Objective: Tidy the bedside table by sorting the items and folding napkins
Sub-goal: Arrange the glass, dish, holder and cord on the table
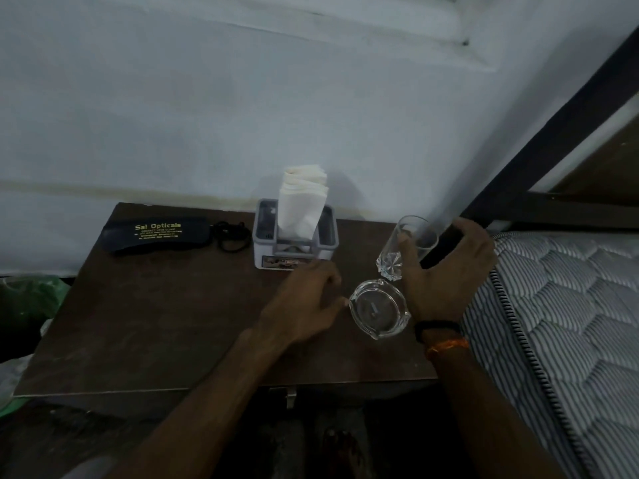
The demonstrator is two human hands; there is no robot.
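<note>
On the dark brown bedside table (166,323) a clear drinking glass (408,248) stands at the right edge, and my right hand (439,271) is wrapped around it. In front of it sits a clear glass ashtray (378,309). My left hand (304,302) rests with curled fingers on the table, its fingertips touching the ashtray's left rim. At the back, a grey napkin holder (294,243) carries a stack of folded white napkins (302,198) standing upright.
A black spectacle case (157,235) with yellow lettering lies at the back left, next to a coiled black cord (231,235). A striped mattress (560,323) and dark bed frame (553,108) border the right side. A green bag (27,299) sits left of the table. The wall is just behind.
</note>
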